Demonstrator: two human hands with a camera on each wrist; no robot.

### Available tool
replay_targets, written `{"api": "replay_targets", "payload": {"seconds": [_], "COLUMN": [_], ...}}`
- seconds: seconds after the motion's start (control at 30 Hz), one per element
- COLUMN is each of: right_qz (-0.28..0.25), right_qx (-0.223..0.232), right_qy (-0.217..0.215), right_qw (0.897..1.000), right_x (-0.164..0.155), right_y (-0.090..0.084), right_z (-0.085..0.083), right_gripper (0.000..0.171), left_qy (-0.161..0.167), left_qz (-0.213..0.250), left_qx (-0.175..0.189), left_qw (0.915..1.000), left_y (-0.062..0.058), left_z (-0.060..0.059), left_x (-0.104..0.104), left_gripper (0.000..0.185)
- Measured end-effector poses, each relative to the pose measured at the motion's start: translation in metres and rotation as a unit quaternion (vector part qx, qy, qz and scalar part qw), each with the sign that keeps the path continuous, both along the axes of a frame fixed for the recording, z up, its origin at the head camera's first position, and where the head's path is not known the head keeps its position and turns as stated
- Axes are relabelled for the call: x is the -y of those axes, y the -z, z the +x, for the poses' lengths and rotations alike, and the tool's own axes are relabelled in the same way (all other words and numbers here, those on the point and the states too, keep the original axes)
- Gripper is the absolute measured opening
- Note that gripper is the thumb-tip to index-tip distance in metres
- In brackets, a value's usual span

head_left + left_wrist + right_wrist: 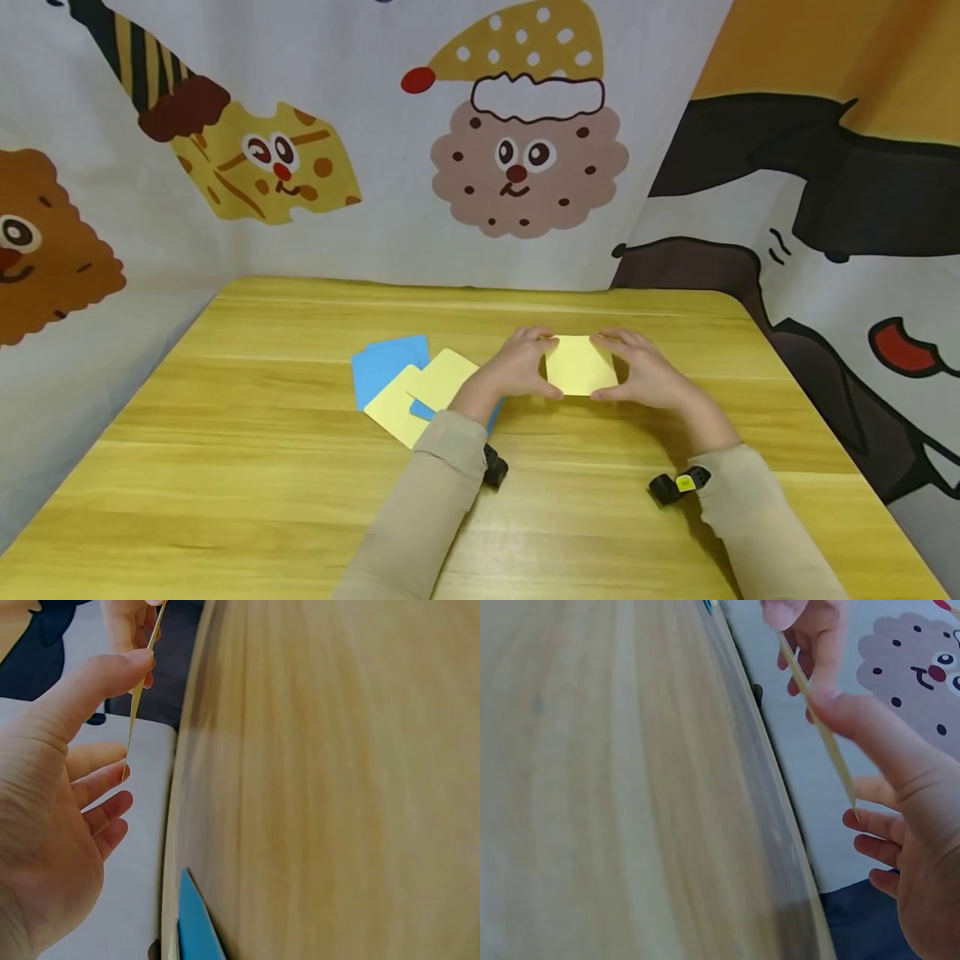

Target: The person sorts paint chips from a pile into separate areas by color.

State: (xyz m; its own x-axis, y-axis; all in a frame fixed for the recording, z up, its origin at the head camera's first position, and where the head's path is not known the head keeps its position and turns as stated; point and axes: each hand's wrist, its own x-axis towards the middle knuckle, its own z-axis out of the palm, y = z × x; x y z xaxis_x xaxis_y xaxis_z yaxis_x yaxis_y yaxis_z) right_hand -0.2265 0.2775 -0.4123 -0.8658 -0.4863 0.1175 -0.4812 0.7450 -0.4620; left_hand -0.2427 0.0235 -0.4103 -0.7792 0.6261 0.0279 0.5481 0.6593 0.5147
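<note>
A yellow card is pinched between left hand and right hand.

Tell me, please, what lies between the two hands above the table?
In the head view, a yellow paper square lies between the left hand and the right hand; both pinch its edges, holding it above the wooden table.

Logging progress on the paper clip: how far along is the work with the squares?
Done: nothing visibly finished. In hand: both the left hand and the right hand pinch one yellow square paper sheet above the wooden table. Left: the loose pile of blue and yellow paper squares lies untouched beside the left hand.
</note>
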Motion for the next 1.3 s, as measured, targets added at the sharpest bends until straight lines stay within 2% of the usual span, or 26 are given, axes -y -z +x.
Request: {"api": "replay_targets", "payload": {"seconds": [0.5,0.73,0.83,1.3], "right_qz": [-0.006,-0.011,-0.009,-0.008], "right_qx": [0.043,0.078,0.085,0.072], "right_qy": [0.008,-0.001,-0.007,-0.006], "right_qw": [0.999,0.997,0.996,0.997], "right_x": [-0.005,-0.005,-0.005,-0.003], "right_y": [0.019,0.025,0.025,0.025], "right_z": [-0.006,-0.007,-0.006,-0.007], "right_gripper": [0.087,0.087,0.086,0.084], "left_qy": [0.0,-0.013,-0.014,-0.025], "left_qz": [-0.096,-0.088,-0.093,-0.076], "left_qx": [0.006,0.035,0.037,0.046], "left_qw": [0.9954,0.9954,0.9949,0.9957], "left_y": [0.006,0.006,0.007,0.002], "left_z": [-0.003,-0.003,-0.003,-0.001], "left_x": [-0.014,-0.012,-0.012,-0.006], "left_gripper": [0.09,0.084,0.082,0.085]}}
